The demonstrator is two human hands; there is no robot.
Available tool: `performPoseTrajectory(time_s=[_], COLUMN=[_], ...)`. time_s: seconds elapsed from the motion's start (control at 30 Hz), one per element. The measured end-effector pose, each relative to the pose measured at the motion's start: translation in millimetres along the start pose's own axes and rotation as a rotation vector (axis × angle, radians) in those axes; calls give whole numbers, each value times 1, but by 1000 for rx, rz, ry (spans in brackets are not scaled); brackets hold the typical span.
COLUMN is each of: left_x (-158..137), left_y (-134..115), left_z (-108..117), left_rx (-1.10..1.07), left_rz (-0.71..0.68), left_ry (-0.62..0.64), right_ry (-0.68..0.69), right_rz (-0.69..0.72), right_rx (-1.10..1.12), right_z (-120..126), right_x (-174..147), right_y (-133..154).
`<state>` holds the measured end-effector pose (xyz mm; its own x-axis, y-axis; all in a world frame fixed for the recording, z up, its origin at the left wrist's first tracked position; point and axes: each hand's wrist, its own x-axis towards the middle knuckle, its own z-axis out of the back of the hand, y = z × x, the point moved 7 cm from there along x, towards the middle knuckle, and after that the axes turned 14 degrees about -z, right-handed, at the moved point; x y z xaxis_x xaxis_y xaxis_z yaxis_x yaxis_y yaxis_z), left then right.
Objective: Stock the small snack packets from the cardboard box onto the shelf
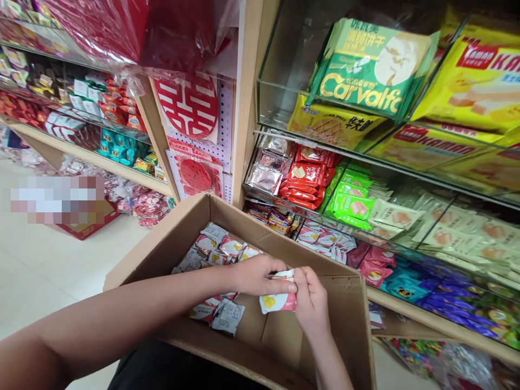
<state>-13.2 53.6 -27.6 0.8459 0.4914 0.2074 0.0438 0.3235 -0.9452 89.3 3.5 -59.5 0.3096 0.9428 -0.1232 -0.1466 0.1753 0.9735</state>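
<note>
Over an open cardboard box (154,254), my left hand (258,275) and my right hand (311,300) meet, both closed on small white-and-pink snack packets (278,302) with a yellow picture. The packets overlap, so I cannot tell how many are held. My left thumb lies across the top of them, while my right fingers grip their right end. Inside the box, several similar snack packets (231,246) lie loose at the left, some turned grey back side up (228,317). My left forearm hides part of the pile.
Right of the box, shelves hold yellow wafer packs (471,81), a green cracker pack (369,70), red packets (306,173) and white-and-pink packets (325,236) in clear bins. A wooden post (249,103) stands beyond. A red carton (87,222) sits on the floor at left.
</note>
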Motion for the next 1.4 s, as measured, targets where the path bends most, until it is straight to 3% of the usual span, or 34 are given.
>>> performPoseTrajectory(time_s=[0.07,0.17,0.27,0.33,0.4,0.5,0.67,0.77,0.83,0.93,1.03,1.13,1.27,1.4], left_x=[-1,-1,-4,-8,-11,-14,-11,-7,-3,3,10,15,14,11], left_y=[8,21,29,32,34,35,39,34,18,-10,-14,-9,-4,-2], left_z=[-8,-8,2,5,4,3,2,14,33,48,49,46,43,56], left_rx=[-106,-274,-433,-555,-658,-717,-633,-368,-24,656,1145,1334,1284,1246], left_rz=[78,154,180,211,249,282,328,261,90,-129,-131,-94,-152,-172], left_ry=[21,-173,-497,-642,-698,-711,-581,-458,-410,-252,-102,-2,143,134], right_ry=[-64,-154,-6,128,180,151,62,-75,-232,-467,-469,-329,-162,-56], right_rz=[-43,-148,-227,-296,-361,-393,-389,-356,-321,-253,-169,-191,-285,-307], right_rx=[69,268,387,376,357,440,707,661,558,283,-6,-194,-227,-250], right_z=[3,8,-5,-17,-24,-24,-4,39,83,150,187,196,186,166], right_x=[1,1,-3,-9,-15,-16,-10,-1,7,24,53,87,124,152], right_y=[-3,-13,-17,-20,-26,-30,-28,-28,-32,-38,-41,-52,-66,-74])
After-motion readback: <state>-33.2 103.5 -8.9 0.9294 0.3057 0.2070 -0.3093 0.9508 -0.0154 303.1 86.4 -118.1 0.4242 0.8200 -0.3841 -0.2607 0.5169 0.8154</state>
